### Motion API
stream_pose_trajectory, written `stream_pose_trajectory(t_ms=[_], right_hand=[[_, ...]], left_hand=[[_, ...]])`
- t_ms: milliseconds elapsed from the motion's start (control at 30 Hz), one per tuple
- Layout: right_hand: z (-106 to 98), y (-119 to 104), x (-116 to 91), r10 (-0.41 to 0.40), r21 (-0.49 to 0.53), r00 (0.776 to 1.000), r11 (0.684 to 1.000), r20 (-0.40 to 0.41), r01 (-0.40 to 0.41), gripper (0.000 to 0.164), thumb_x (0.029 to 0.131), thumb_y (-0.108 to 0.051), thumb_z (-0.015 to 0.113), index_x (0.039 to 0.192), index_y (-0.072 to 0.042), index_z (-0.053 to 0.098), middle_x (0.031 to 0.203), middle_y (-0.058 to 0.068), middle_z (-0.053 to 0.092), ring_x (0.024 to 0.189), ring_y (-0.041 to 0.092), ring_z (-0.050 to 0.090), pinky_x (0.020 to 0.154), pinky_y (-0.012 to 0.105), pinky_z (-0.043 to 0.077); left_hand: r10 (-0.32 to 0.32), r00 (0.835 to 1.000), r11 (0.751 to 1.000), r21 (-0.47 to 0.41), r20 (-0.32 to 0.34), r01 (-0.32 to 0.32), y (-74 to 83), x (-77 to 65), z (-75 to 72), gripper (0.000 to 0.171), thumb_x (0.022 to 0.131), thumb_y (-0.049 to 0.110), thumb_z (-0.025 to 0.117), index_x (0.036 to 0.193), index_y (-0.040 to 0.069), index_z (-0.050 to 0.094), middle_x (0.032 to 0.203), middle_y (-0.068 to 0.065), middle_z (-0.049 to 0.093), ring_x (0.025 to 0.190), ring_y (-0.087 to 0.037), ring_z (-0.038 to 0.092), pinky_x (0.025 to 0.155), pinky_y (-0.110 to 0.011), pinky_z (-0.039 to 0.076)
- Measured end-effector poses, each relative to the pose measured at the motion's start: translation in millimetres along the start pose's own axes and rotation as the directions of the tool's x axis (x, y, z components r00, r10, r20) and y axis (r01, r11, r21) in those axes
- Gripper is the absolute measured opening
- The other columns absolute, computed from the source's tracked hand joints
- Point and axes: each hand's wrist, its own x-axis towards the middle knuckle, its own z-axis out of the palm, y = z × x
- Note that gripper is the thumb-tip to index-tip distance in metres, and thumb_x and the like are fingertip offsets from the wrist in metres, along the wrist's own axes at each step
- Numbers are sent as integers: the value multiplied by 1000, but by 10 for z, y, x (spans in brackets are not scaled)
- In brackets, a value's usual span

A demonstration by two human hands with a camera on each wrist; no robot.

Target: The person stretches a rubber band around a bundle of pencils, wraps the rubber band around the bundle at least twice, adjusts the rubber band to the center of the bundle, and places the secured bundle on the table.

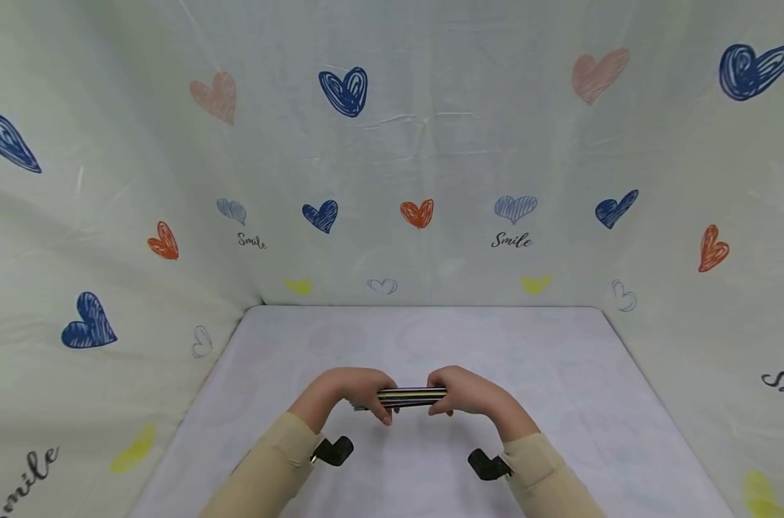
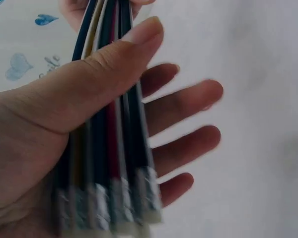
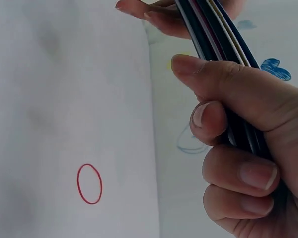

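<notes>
A bundle of pencils (image 1: 411,397) with dark, yellowish and red stripes lies crosswise between the two hands, above the table. At one end, silvery ferrules (image 2: 121,201) and pale erasers show in the left wrist view. My left hand (image 1: 364,389) holds that end, thumb laid across the front and fingers reaching behind and past the pencils. Around the other end my right hand (image 1: 471,391) grips with curled fingers (image 3: 238,171) and the thumb pressed along the bundle. The pencil ends inside the right palm are hidden.
A white table (image 1: 534,352) spreads under both hands. Pale curtains (image 1: 418,144) printed with hearts and "Smile" lettering stand behind it and at both sides. Each wrist carries a small black camera, one at the left (image 1: 334,451), one at the right (image 1: 488,465).
</notes>
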Motion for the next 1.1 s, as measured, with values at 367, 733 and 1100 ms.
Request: stream_pose_trajectory(t_ms=[367,733,1100], right_hand=[[30,23,-98,19,86,998,996,-63,-14,17,77,-15,84,87,-15,69,75,-3,63,50,11,50,49,31,46],[55,93,-217,4,294,981,954,-194,54,32,81,-16,80,111,-11,70,95,3,67,72,19,64,63,37,54],[254,179,-243,-20,358,882,910,-471,211,42,79,-8,81,118,-8,66,113,7,65,100,23,63,88,32,51]], left_hand=[[-49,999,994,-98,7,49,136,136,132,14,84,17,77,84,10,66,61,-2,61,49,-12,54,52,-26,47],[-108,965,939,294,-237,177,205,75,142,13,82,24,78,84,17,67,63,7,57,48,-9,55,54,-25,44],[-79,914,841,466,-398,276,205,41,148,16,80,30,79,86,19,69,65,11,54,60,-10,49,60,-28,44]])
